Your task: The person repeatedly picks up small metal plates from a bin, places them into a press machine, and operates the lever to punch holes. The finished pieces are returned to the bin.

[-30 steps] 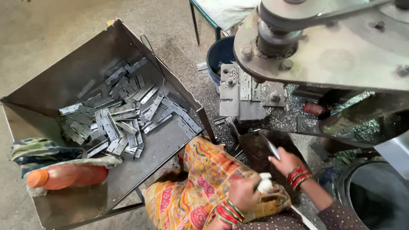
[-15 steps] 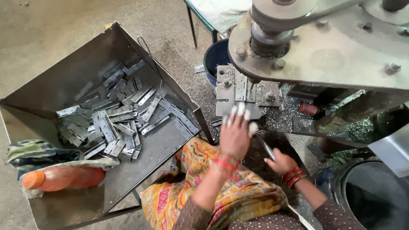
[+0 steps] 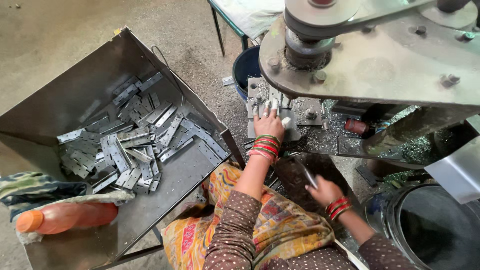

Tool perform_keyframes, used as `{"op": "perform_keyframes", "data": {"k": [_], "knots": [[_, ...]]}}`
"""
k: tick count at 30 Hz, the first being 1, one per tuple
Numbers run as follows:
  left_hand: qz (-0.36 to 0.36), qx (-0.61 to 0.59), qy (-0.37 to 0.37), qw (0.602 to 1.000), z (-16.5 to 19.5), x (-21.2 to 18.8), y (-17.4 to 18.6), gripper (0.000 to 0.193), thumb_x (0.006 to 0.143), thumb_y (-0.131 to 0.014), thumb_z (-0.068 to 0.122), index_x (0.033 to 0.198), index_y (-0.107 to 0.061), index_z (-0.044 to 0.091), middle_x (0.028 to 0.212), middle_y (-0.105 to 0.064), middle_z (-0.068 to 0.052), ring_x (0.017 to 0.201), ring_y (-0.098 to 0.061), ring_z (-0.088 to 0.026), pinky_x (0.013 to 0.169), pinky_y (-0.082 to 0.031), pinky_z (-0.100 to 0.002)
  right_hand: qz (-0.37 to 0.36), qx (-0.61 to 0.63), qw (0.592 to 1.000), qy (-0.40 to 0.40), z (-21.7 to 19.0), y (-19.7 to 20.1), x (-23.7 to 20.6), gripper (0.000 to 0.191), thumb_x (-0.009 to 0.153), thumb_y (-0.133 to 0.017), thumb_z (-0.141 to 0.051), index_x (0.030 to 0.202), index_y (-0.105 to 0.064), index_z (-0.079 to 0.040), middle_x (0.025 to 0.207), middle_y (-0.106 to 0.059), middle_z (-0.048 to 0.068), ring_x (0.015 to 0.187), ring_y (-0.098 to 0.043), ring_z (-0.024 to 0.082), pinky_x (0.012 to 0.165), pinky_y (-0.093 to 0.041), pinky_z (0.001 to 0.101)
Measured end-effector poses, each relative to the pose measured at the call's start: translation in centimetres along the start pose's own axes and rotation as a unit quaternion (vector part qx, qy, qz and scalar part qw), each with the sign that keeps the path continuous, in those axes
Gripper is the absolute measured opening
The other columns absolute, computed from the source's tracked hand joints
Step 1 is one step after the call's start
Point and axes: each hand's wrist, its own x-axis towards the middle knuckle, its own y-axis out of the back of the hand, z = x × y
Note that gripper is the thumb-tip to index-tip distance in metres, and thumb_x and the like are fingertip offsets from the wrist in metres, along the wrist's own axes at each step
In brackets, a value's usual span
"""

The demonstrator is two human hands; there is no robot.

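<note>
My left hand (image 3: 270, 124), fingertips wrapped in white tape and bangles at the wrist, lies with fingers spread flat on the grey die plate (image 3: 305, 107) of the press bed, under the big machine head (image 3: 380, 55). Whether a strip sits under the fingers is hidden. My right hand (image 3: 324, 191) stays low over my lap, closed on a flat metal strip (image 3: 306, 175) that points up and left. A pile of similar flat metal strips (image 3: 135, 145) lies in the open sheet-metal bin (image 3: 75, 95) to my left.
An orange bottle (image 3: 65, 217) and a striped cloth (image 3: 30, 187) rest on the bin's near corner. A dark blue bucket (image 3: 246, 70) stands behind the press bed. A black drum (image 3: 430, 230) sits at the lower right. Metal shavings (image 3: 330, 142) cover the bed.
My left hand rose from my lap and reached forward onto the die plate. My right hand stayed low with the strip.
</note>
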Motion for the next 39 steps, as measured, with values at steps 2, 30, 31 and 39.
{"op": "perform_keyframes", "data": {"k": [2, 30, 31, 39], "knots": [[0.044, -0.001, -0.008, 0.999, 0.0, -0.2, 0.3, 0.033, 0.096, -0.051, 0.027, 0.109, -0.078, 0.013, 0.151, -0.055, -0.004, 0.141, -0.049, -0.023, 0.116, -0.028, -0.056, 0.065, -0.024, 0.997, 0.03, 0.2, -1.5, -0.4, 0.05, 0.088, -0.063, -0.054, 0.109, -0.06, -0.008, 0.074, -0.072, 0.023, 0.07, -0.072, 0.043, 0.064, -0.057, 0.0544], [0.149, 0.002, -0.028, 0.988, -0.5, -0.2, -0.5, 0.026, 0.084, -0.058, 0.022, 0.092, -0.079, 0.009, 0.137, -0.063, -0.01, 0.127, -0.058, -0.026, 0.103, -0.039, -0.052, 0.129, -0.026, 0.99, 0.048, -1.1, -2.1, -1.3, 0.041, 0.09, -0.061, -0.046, 0.114, -0.058, -0.013, 0.083, -0.073, 0.022, 0.073, -0.071, 0.045, 0.066, -0.056, 0.0573], [0.124, -0.02, -0.029, 0.992, -0.7, -0.3, -0.2, 0.027, 0.086, -0.059, 0.027, 0.093, -0.078, 0.009, 0.135, -0.063, -0.01, 0.128, -0.057, -0.027, 0.107, -0.038, -0.053, 0.12, -0.036, 0.991, 0.042, -1.1, -2.5, -1.4, 0.041, 0.091, -0.06, -0.047, 0.114, -0.058, -0.013, 0.084, -0.073, 0.021, 0.074, -0.071, 0.044, 0.067, -0.056, 0.057], [0.268, -0.099, -0.035, 0.958, -2.9, -9.5, 1.7, 0.039, 0.099, -0.062, 0.034, 0.131, -0.063, 0.01, 0.134, -0.061, -0.012, 0.124, -0.058, -0.031, 0.106, -0.044, -0.051, -0.006, 0.007, 1.0, -0.022, 2.2, -2.0, 0.1, 0.066, 0.087, -0.06, -0.07, 0.103, -0.076, -0.008, 0.091, -0.076, 0.028, 0.088, -0.074, 0.046, 0.078, -0.058, 0.0538]]}}
